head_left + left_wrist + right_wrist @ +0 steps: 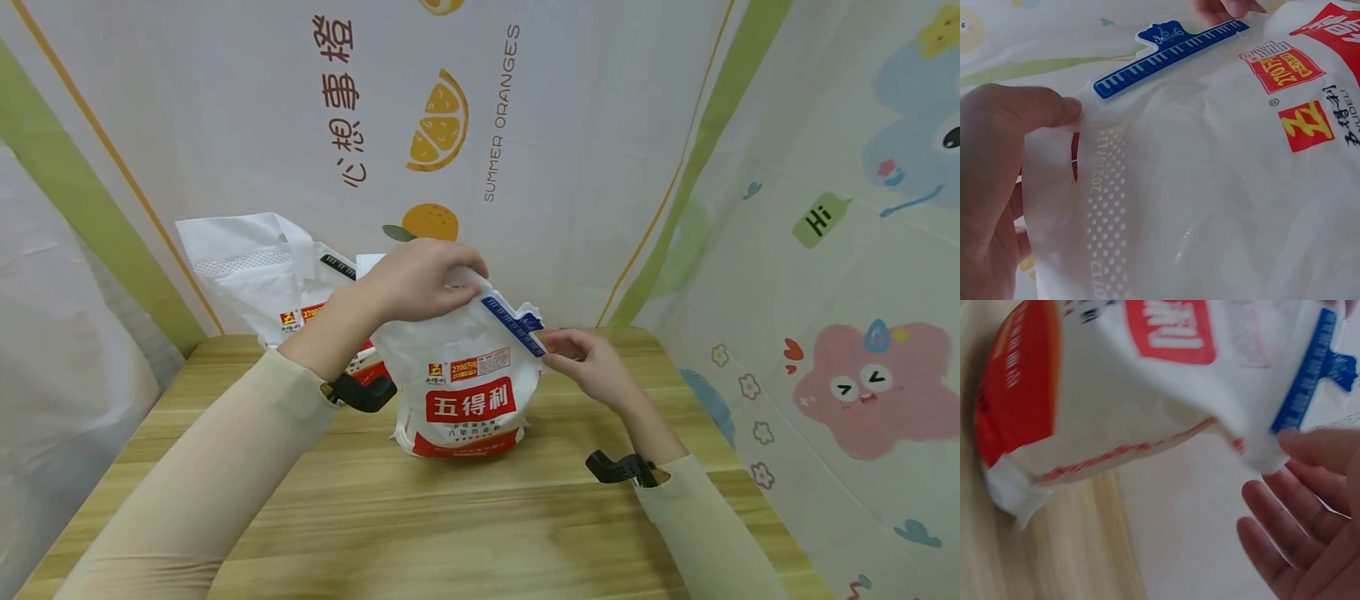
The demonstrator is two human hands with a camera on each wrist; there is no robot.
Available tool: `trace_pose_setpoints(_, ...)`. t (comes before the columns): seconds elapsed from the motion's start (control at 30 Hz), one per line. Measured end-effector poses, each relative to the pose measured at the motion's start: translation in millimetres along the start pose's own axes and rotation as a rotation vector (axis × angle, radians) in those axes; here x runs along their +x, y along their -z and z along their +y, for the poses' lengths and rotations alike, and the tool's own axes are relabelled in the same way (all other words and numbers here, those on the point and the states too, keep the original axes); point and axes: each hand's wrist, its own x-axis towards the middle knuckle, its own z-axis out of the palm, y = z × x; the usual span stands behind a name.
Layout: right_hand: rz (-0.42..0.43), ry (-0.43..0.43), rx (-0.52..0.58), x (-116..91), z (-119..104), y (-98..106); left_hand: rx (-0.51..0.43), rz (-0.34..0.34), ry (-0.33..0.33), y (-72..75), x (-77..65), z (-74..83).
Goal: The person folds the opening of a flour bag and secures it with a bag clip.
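Note:
A white flour bag [450, 354] with red labels stands on the wooden table, its top leaning toward the right. My left hand [429, 282] pinches its top edge, thumb on the near face and fingers behind, beside the perforated strip [1107, 206]. Across the bag's upper right corner lies a blue clip [512, 325] with a piano-key pattern and a "Music" tab. At the clip's lower end, my right hand [588, 367] pinches the bag's corner between thumb and index finger. The other fingers [1272, 544] of that hand are spread apart.
Behind and left of it stands a second white flour bag [255, 287] with a dark clip [337, 265], partly hidden by my left arm. A printed curtain [570, 125] hangs behind the wooden table [465, 533], another [840, 275] along its right side.

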Motion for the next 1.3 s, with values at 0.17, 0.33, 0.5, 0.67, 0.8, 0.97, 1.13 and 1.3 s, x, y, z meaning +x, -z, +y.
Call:
trace_pose_setpoints(0.17,0.029,-0.020,-0.018,-0.9,13.1,-3.8,-0.001,0.020,-0.030,-0.1,0.2,1.5)
trace_pose_setpoints(0.33,0.084,-0.003,-0.065,-2.2,13.1,-8.2,0.014,0.051,-0.040,-0.5,0.9,4.6)
trace_pose_setpoints(0.5,0.100,0.002,-0.061,-1.5,14.2,-9.9,0.048,0.085,-0.048,-3.2,3.4,6.0)
trace_pose_setpoints(0.67,0.057,-0.013,-0.022,-1.6,16.5,-8.3,0.008,0.049,-0.006,0.5,3.8,5.9)
trace_pose_setpoints(0.8,0.037,-0.020,0.000,-1.9,17.2,-7.9,-0.010,0.065,0.003,2.6,4.7,5.2)
trace_pose_setpoints(0.97,0.038,-0.031,-0.002,-2.7,16.7,-10.1,-0.007,0.093,-0.021,-0.1,4.9,5.7)
trace_pose_setpoints(1.13,0.030,-0.038,0.021,-4.8,16.6,-11.4,-0.034,0.228,-0.035,-2.7,-9.9,-1.6)
trace_pose_setpoints(1.3,0.018,-0.040,0.060,-5.4,17.2,-13.7,-0.144,0.629,0.014,-17.3,-50.8,-24.2)
